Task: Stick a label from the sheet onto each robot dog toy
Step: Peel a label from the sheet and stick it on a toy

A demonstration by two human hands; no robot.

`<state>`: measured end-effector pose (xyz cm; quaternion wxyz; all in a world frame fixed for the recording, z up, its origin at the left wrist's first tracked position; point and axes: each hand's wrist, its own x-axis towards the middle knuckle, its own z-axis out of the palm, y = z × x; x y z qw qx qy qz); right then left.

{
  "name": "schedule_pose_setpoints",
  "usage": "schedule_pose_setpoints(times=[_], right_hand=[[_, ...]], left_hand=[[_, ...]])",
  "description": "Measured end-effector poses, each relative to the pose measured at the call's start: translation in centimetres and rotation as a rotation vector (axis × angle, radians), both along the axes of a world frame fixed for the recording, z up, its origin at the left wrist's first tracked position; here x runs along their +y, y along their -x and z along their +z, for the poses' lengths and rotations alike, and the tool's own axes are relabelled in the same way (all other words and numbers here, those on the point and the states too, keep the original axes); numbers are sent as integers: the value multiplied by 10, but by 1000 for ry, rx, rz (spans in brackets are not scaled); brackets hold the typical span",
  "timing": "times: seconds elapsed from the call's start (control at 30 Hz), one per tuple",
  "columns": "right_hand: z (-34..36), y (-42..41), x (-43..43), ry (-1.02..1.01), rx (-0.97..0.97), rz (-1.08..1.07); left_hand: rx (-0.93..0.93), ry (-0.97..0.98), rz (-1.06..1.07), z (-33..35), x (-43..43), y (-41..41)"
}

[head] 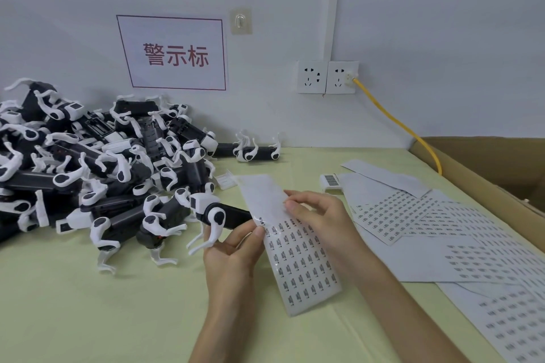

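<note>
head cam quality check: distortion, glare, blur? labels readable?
Head view: wide-angle bending shows, the wall trunking leans and the table edge curves. Lighting is flat and soft, with faint shadows under the toy pile. Slight sheen on the label sheet held between the hands. Label print is too small and soft to read; the wall sign is sharp.

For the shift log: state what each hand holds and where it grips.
The left hand grips a robot dog toy by its black body and pinches the label sheet's left edge. The right hand fingertips pinch at the sheet's label rows.
</note>
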<state>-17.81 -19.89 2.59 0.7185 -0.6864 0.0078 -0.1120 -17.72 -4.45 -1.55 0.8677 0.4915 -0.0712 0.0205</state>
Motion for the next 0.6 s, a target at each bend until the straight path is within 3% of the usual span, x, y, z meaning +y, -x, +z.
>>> schedule_pose_setpoints(times=[0.27, 0.4, 0.47, 0.6], right_hand=[[6, 2, -3, -160, 30, -62], [6, 0, -16, -121, -5, -175], [3, -1, -28, 45, -11, -262], [-6, -5, -38, 614, -20, -516]], left_hand=[[35, -16, 28, 1, 0, 1], [81, 159, 71, 4, -2, 2], [90, 196, 123, 6, -1, 4], [77, 229, 134, 9, 0, 6]])
